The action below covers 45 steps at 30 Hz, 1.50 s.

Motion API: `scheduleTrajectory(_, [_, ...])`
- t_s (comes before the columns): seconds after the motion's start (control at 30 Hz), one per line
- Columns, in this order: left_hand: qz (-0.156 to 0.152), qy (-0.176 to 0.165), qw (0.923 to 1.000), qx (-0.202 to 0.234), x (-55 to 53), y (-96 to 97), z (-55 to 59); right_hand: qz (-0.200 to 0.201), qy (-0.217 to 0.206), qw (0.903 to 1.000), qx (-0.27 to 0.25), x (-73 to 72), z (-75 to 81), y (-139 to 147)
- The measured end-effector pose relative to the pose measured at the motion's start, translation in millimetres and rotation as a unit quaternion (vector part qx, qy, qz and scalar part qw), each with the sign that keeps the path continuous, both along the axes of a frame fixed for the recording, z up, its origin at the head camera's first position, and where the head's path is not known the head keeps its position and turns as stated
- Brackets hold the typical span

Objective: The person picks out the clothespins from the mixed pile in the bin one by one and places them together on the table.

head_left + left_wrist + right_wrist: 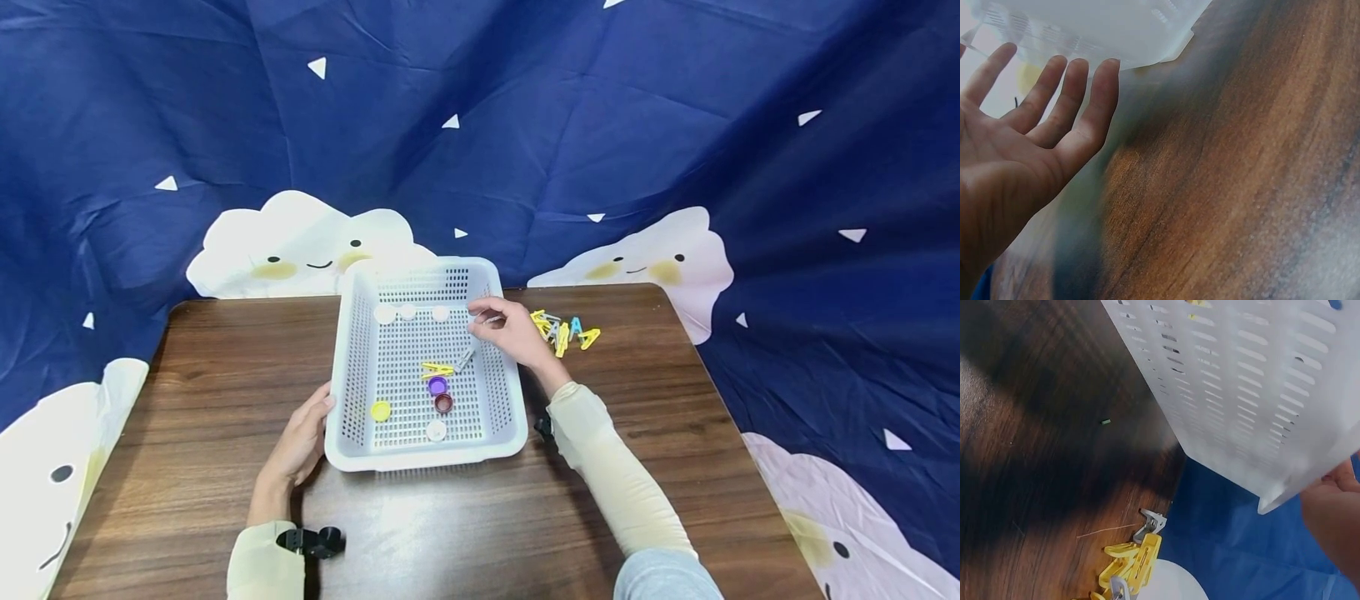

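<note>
A white plastic basket (427, 460) holds several bottle caps, among them a yellow cap (381, 411), a purple cap (438, 385) and a dark red cap (443, 403). Next to the caps lie a yellow clothespin (437, 370) and a grey clothespin (464, 360). Over the basket's right side hangs my right hand (510, 332), thumb and fingers bent and apart; nothing shows between them. Only part of it appears in the right wrist view, behind the basket's rim. My left hand (302, 437) is at the basket's left wall, its fingers extended against it in the left wrist view.
Several yellow, grey and blue clothespins (562, 333) lie in a pile on the wooden table (637, 400), right of the basket. Behind the table hangs a dark blue cloth (487, 150) with white clouds. A small green bit (1105, 421) lies on the table.
</note>
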<state>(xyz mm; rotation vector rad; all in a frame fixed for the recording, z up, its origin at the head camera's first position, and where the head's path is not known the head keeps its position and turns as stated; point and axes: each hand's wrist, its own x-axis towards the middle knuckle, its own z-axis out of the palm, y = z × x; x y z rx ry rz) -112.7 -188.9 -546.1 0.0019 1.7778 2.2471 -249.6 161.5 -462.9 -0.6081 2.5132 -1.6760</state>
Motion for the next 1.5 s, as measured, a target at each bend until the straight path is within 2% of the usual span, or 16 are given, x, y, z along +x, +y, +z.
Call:
scheduleTrajectory(0.33, [0.004, 0.002, 1.0, -0.001, 1.2, 0.8, -1.0, 0.041, 0.005, 0.9981, 0.046, 0.8, -4.0, -18.2])
scheduleTrajectory(0.73, [0.005, 0.003, 1.0, -0.001, -0.2, 0.8, 0.9, 0.053, 0.013, 0.9953, 0.08, 3.0, -7.9, -24.6])
scheduleTrajectory(0.97, [0.008, 0.012, 0.9999, -0.003, -0.2, -1.2, 0.1, 0.089, 0.011, 0.9906, 0.103, 1.3, -8.7, -27.1])
scheduleTrajectory(1.1, [0.006, 0.014, 0.9999, -0.002, -0.8, -0.3, -0.6, 0.122, 0.029, 0.982, 0.141, -0.7, -9.8, -28.6])
scheduleTrajectory(1.2, [0.006, 0.011, 0.9999, -0.001, -1.1, 0.6, -1.0, 0.142, 0.052, 0.9708, 0.187, -1.9, -12.2, -29.6])
scheduleTrajectory(1.5, [0.002, 0.015, 0.9999, -0.002, -0.9, 0.5, -1.1, 0.158, 0.084, 0.9357, 0.304, 0.3, -15.0, -37.7])
